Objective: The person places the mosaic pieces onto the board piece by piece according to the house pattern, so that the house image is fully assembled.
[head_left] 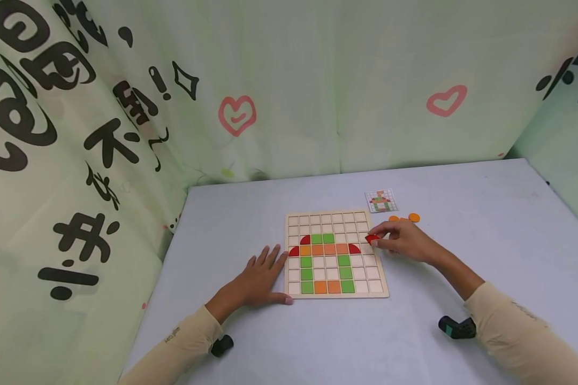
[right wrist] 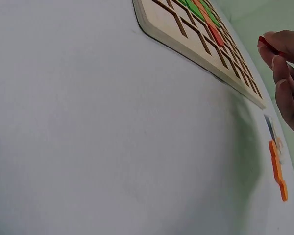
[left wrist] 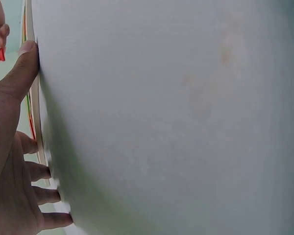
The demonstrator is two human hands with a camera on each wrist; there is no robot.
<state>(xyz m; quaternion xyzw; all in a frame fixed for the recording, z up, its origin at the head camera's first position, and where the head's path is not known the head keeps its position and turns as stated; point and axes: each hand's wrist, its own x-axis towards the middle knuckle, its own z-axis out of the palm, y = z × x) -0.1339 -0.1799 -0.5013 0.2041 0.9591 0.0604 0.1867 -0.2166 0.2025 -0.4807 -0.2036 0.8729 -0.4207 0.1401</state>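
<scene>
A wooden grid board [head_left: 325, 262] lies on the table with green, orange and red tiles set in its squares. My right hand [head_left: 403, 240] pinches a red tile [head_left: 372, 239] between thumb and fingertips over the board's right side. In the right wrist view the red tile [right wrist: 268, 45] shows above the board, apart from it. Spread wide, the fingers of my left hand [head_left: 259, 282] rest along the board's left edge, with the thumb near its lower left corner. The left wrist view shows the left thumb [left wrist: 25, 66] against the board's side.
A small printed card [head_left: 381, 201] with a coloured grid picture lies behind the board's right corner. Several orange pieces [head_left: 414, 217] are beside it, partly hidden by my right hand. A pale curtain [head_left: 289, 80] hangs behind the table [head_left: 462, 203].
</scene>
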